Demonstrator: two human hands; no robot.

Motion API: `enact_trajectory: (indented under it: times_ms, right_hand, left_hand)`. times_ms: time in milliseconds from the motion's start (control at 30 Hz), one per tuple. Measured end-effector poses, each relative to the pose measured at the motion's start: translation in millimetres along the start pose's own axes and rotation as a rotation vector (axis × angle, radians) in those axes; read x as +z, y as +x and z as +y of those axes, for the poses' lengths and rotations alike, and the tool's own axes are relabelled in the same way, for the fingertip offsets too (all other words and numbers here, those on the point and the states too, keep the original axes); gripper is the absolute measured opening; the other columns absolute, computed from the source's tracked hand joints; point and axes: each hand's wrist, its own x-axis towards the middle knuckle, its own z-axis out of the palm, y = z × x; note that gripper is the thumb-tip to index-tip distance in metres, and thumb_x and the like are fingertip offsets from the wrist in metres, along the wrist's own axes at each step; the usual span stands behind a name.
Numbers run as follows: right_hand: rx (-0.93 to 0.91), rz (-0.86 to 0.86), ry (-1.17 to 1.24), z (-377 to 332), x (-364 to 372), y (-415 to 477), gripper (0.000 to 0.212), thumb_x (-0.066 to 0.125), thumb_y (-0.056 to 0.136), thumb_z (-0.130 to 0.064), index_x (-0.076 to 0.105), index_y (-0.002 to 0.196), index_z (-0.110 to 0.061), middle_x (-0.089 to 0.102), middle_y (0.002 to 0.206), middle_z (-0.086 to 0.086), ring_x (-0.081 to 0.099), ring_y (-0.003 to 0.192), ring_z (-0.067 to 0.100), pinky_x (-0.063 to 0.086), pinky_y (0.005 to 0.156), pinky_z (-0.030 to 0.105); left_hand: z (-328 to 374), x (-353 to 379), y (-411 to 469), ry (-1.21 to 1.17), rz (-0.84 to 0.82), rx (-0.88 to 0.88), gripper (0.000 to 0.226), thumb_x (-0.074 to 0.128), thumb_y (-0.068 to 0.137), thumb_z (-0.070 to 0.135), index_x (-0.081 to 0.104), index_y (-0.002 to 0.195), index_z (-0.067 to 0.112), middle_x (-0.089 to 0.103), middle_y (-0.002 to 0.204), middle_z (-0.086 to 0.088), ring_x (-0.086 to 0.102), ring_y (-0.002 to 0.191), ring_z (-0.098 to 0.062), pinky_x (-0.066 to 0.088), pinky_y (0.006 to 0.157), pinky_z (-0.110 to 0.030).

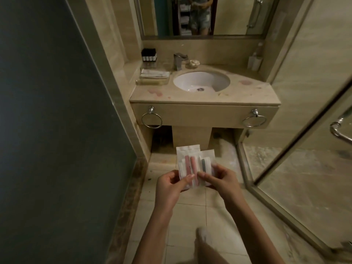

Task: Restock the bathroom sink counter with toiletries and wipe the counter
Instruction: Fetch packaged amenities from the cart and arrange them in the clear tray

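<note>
I stand a step back from the beige sink counter (247,94), which shows pinkish stains left and right of the white basin (202,80). In front of me, above the floor, both hands hold a fan of clear toiletry packets (192,161) with pink and dark grey items inside. My left hand (171,184) pinches the packets from the left, and my right hand (219,179) pinches them from the right. On the counter's left lies a tray with folded white packets (155,74), and behind it a black rack of small bottles (149,55).
A faucet (179,60) and a soap dish (192,63) stand behind the basin, a white cup holder (254,62) at the back right. A mirror (200,16) hangs above. Two towel rings (151,119) hang below. A glass shower door (304,130) stands right, a dark wall left.
</note>
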Motion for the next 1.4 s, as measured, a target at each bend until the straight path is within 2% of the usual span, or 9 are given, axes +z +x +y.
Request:
enact_trajectory:
  times_ms: [167,400,567,667,900,1033,1167,1300,1400]
  right_hand:
    - [0.029,-0.053,-0.01,-13,5,70,0.028,0.075,0.076,-0.011,0.068,0.103,-0.014,0.074,0.093,0.003,0.072,0.085,0.017,0.059,0.073,0.03]
    - [0.009,-0.156,0.057,-59,3,186,0.026,0.074,0.076,-0.002,0.067,0.098,-0.014,0.074,0.091,0.005,0.072,0.079,0.015,0.056,0.063,0.022]
    - [-0.019,-0.187,0.026,-88,-16,260,0.037,0.074,0.078,-0.01,0.063,0.113,-0.011,0.071,0.103,0.006,0.07,0.088,0.015,0.055,0.065,0.02]
    - [-0.002,-0.232,-0.008,-97,-23,293,0.039,0.075,0.077,-0.014,0.058,0.112,-0.019,0.066,0.102,0.0,0.068,0.085,0.01,0.053,0.063,0.016]
    - [0.052,-0.28,-0.063,-94,-17,348,0.036,0.076,0.077,-0.012,0.058,0.107,-0.018,0.064,0.096,0.0,0.065,0.081,0.009,0.051,0.058,0.013]
    - [0.078,-0.321,-0.088,-92,-2,379,0.022,0.075,0.079,-0.011,0.06,0.091,-0.023,0.067,0.086,-0.001,0.067,0.068,0.002,0.05,0.055,0.012]
    - [0.129,-0.303,-0.078,-92,15,412,0.018,0.074,0.08,-0.011,0.063,0.094,-0.015,0.068,0.081,0.001,0.067,0.061,0.001,0.05,0.053,0.013]
    - [0.128,-0.269,-0.097,-94,37,457,0.023,0.073,0.08,-0.016,0.064,0.101,-0.015,0.071,0.09,0.005,0.07,0.075,0.012,0.055,0.062,0.02]
    - [0.106,-0.282,-0.118,-102,63,498,0.027,0.072,0.081,-0.021,0.064,0.106,-0.016,0.072,0.095,0.002,0.07,0.082,0.014,0.057,0.069,0.024]
  left_hand:
    - [17,6,56,-0.044,0.074,-0.021,0.02,0.073,0.08,0.016,0.068,0.099,0.023,0.074,0.09,0.005,0.071,0.085,-0.009,0.054,0.067,-0.019]
    - [59,24,155,-0.06,0.155,0.011,0.021,0.073,0.08,0.016,0.069,0.1,0.022,0.075,0.094,-0.001,0.072,0.088,-0.014,0.057,0.079,-0.032]
    - [89,59,223,-0.081,0.18,0.058,0.02,0.071,0.083,0.016,0.068,0.102,0.021,0.075,0.091,0.0,0.072,0.085,-0.013,0.056,0.068,-0.022]
    - [98,77,255,-0.064,0.207,0.049,0.026,0.069,0.084,0.018,0.065,0.11,0.02,0.072,0.098,0.0,0.07,0.09,-0.012,0.056,0.072,-0.022]
    - [94,78,301,-0.066,0.265,-0.024,0.031,0.07,0.084,0.018,0.065,0.115,0.016,0.073,0.1,0.001,0.07,0.09,-0.01,0.057,0.074,-0.022]
    - [95,67,328,-0.079,0.301,-0.078,0.028,0.072,0.082,0.019,0.067,0.11,0.02,0.073,0.1,0.002,0.069,0.093,-0.011,0.056,0.078,-0.026]
    - [97,52,364,-0.071,0.323,-0.05,0.025,0.075,0.077,0.024,0.07,0.1,0.016,0.075,0.091,-0.001,0.072,0.084,-0.012,0.055,0.067,-0.021]
    - [104,35,414,-0.018,0.297,-0.032,0.014,0.076,0.079,0.023,0.067,0.089,0.029,0.073,0.083,0.004,0.071,0.075,-0.008,0.055,0.061,-0.019]
    - [118,12,457,0.011,0.288,-0.016,0.014,0.075,0.081,0.027,0.066,0.089,0.033,0.072,0.089,0.006,0.07,0.085,-0.011,0.059,0.075,-0.03]
